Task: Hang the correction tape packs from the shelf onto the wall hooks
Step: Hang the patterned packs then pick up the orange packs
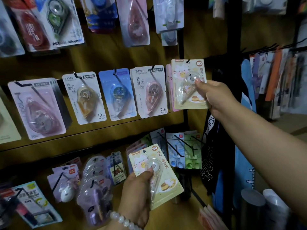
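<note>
A dim shop wall of brown board, its upper row of hanging packs blurred and cut off by the top edge, and the goods far to the right too dark to make out. The right hand (214,97) is raised and closed on the lower right corner of a cream correction tape pack (187,83) printed with a cat and a "30" badge, thumb pressed on its clear blister. The pack's hanging hole sits at a black wall hook (188,61) above the hand; whether it is fully threaded is hard to tell. A pink card behind it is mostly hidden. To the left of this hand, four other tape packs (116,93) hang side by side on their own hooks. Lower down, the left hand (137,188), a pale bead bracelet (124,221) at the wrist, grips a second matching pack (159,173) by its lower left edge, tilted, in front of more hanging goods that it partly covers.
</note>
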A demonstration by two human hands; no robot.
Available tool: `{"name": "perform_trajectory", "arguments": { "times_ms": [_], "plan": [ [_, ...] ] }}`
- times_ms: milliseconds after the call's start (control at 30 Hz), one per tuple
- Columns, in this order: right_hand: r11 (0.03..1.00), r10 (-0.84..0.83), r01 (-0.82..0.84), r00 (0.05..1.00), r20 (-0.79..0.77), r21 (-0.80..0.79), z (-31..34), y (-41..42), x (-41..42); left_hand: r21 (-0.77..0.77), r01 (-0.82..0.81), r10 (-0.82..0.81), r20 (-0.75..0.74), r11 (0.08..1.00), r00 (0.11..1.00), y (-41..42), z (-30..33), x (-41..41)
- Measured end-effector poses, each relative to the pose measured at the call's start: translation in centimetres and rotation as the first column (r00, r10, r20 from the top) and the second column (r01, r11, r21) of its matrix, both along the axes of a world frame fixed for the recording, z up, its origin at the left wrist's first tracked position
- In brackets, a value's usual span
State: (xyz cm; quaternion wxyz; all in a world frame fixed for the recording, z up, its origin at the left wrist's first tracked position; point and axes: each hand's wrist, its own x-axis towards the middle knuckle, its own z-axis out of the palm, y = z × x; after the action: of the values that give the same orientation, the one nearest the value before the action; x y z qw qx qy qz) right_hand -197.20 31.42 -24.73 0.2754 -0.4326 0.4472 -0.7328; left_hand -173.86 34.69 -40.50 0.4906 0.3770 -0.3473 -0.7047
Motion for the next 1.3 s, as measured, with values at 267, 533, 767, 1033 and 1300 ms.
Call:
{"name": "perform_trajectory", "arguments": {
  "times_ms": [267, 533, 767, 1033, 1300],
  "plan": [
    [0.989, -0.105, 0.109, 0.993, -0.044, 0.1, 0.5, -2.7, 0.6, 0.016, 0.01, -0.01, 0.002, 1.0, 1.0, -0.2, -0.2, -0.2],
    [0.939, -0.142, 0.199, 0.967, -0.21, 0.28, -1.7, -4.4, 1.0, 0.003, 0.004, -0.003, -0.01, 1.0, 1.0, 0.4, 0.4, 0.0],
    [0.879, 0.098, 0.032, 0.965, -0.245, 0.476, -9.3, -0.1, 4.0, 0.003, -0.023, 0.023, -0.011, 1.0, 1.0, 0.8, 0.6, 0.1],
    [0.818, 0.41, -0.297, 0.902, -0.136, 0.493, -13.7, 6.1, 8.8, -0.098, -0.003, 0.01, 0.071, 0.995, 0.997, 1.9, 1.8, -0.6],
    [0.928, 0.228, -0.174, 0.965, -0.133, 0.328, -11.0, 6.4, 6.4, -0.406, -0.032, 0.224, 0.434, 0.913, 0.873, 1.7, 1.8, 0.2]
  ]
}}
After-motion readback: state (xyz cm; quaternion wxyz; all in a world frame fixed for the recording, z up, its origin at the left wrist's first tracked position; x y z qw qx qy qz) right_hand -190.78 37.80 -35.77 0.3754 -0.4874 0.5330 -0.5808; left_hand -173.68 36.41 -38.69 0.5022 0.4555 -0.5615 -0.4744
